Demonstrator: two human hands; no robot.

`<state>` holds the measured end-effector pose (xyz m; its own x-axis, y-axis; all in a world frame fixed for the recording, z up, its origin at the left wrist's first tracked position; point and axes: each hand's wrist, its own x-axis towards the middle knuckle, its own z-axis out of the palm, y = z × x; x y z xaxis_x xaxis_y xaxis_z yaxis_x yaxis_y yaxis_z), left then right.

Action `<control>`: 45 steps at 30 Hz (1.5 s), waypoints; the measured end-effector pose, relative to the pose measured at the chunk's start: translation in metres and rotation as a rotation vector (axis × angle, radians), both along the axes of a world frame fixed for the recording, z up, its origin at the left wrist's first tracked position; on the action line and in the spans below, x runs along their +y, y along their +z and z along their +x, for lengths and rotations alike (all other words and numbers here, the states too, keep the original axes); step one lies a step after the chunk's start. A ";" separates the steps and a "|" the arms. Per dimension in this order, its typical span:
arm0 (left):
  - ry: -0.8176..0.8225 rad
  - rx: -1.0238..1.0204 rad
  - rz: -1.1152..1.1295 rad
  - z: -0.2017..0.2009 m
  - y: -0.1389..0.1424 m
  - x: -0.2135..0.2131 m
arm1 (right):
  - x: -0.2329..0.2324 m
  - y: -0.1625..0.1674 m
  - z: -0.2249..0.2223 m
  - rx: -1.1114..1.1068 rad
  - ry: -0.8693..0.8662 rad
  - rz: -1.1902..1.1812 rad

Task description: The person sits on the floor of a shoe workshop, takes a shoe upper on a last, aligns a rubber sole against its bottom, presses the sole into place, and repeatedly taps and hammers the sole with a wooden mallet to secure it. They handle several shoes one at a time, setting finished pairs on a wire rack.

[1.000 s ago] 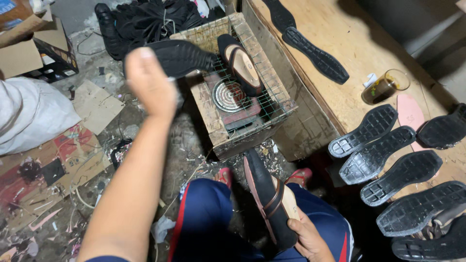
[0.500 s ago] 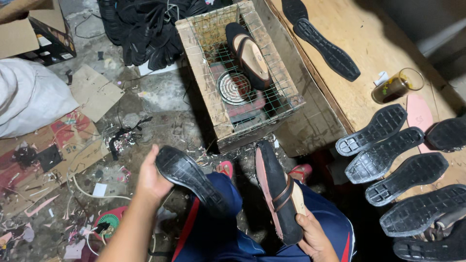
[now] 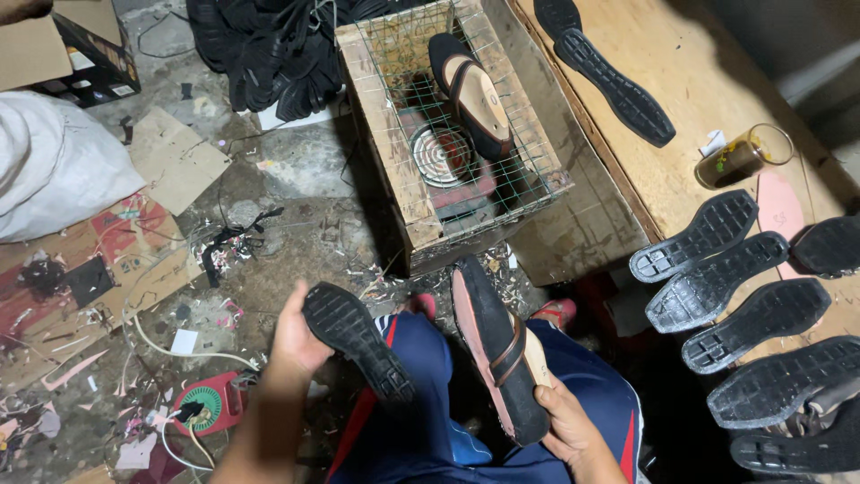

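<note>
A black rubber sole [image 3: 356, 341] was gripped at its heel by the left hand [image 3: 296, 336], fingers curled round it, at lower centre. A black shoe [image 3: 497, 354] was clasped in the right hand [image 3: 566, 428]. Misalignment in joining was judged possible, since neither piece was braced against anything.

shoe [image 3: 473, 94] on crate [image 3: 448, 134] | soles [image 3: 717, 278] on bench [image 3: 708, 81] (right) | heater [image 3: 445, 154] inside crate
</note>
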<state>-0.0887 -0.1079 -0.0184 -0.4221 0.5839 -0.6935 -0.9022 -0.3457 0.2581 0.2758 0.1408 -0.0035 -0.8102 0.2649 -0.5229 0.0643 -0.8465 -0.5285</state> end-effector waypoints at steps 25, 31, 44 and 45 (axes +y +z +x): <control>-0.404 0.880 -0.527 -0.109 -0.005 0.124 | 0.067 -0.027 0.043 0.133 -0.175 -0.023; -0.210 1.620 -0.761 -0.113 -0.012 0.179 | 0.074 -0.048 0.065 0.088 -0.174 -0.006; -0.026 1.649 -0.557 -0.096 -0.075 0.236 | 0.077 -0.077 0.090 0.118 -0.196 0.147; 0.001 1.641 -0.463 -0.098 -0.078 0.239 | 0.077 -0.079 0.092 0.086 -0.199 0.162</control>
<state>-0.1867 0.1309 -0.0966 -0.8135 0.4730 0.3385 0.3937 0.0194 0.9190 0.3679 0.2181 -0.0822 -0.7732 0.4981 -0.3925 -0.1459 -0.7420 -0.6543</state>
